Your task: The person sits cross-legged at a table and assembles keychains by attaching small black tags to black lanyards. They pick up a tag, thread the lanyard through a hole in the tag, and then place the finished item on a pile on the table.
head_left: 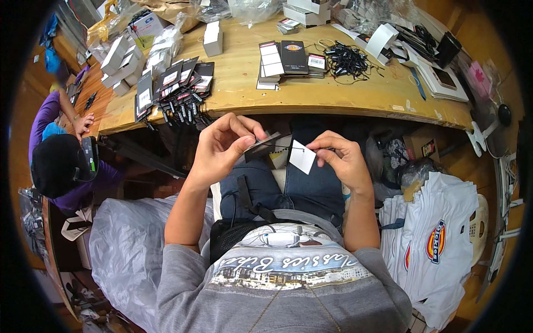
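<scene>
Left hand (222, 145) pinches dark tag (262, 145), right hand (340, 156) pinches white tag (302, 156); both over the lap, just below bench (344, 94) front edge. Open room between hands and bench edge.

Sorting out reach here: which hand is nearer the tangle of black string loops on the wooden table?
Right. The right hand sits below the black string loops, nearly straight under them. The left hand is farther off, down to their left.
</scene>
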A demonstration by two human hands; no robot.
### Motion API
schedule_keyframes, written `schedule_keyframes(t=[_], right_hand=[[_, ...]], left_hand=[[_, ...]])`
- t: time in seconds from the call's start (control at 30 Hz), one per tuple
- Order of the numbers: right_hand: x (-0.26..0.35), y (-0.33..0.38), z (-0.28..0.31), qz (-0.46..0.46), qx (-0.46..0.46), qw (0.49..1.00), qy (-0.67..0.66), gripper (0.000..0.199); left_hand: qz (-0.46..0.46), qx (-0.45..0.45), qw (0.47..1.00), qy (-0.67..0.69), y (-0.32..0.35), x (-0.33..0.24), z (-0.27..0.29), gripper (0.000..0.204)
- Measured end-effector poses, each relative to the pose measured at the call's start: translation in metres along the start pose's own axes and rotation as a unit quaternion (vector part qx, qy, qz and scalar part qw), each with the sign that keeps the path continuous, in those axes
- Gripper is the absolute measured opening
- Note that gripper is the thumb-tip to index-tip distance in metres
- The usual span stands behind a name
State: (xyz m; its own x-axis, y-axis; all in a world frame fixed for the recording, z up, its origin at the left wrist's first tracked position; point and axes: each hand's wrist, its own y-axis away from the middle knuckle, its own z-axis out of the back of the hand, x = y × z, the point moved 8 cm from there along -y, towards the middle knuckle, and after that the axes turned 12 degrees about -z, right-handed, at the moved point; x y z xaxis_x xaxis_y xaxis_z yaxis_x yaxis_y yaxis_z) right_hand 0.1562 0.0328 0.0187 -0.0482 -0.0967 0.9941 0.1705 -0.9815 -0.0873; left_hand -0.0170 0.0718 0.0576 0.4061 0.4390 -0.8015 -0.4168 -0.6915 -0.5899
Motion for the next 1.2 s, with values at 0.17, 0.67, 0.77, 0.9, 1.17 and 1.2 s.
schedule_keyframes(t=[0.17,0.67,0.77,0.9,1.17,1.2], right_hand=[[0.0,-0.002,0.001,0.007,-0.015,0.997,-0.073,0.016],[-0.001,0.002,-0.001,-0.033,-0.022,0.978,-0.205,0.016],[0.008,0.005,-0.001,0.002,-0.051,0.987,-0.151,0.013],[0.018,0.01,-0.002,0.04,-0.074,0.99,-0.116,0.013],[0.029,0.016,-0.003,0.078,-0.122,0.986,-0.087,0.012],[0.029,0.017,-0.003,0.078,-0.126,0.986,-0.08,0.012]], left_hand=[[0.02,0.014,1.0,0.019,0.005,0.01,-0.002,0.01],[0.115,-0.003,0.993,-0.037,-0.004,0.024,-0.045,0.016],[0.107,-0.007,0.994,-0.029,-0.004,0.025,-0.044,0.014],[0.026,0.024,0.996,-0.083,-0.007,0.02,-0.043,0.01],[0.015,0.011,0.995,-0.103,-0.009,0.016,-0.046,0.012],[0.026,-0.007,0.996,-0.084,-0.008,0.016,-0.045,0.013]])
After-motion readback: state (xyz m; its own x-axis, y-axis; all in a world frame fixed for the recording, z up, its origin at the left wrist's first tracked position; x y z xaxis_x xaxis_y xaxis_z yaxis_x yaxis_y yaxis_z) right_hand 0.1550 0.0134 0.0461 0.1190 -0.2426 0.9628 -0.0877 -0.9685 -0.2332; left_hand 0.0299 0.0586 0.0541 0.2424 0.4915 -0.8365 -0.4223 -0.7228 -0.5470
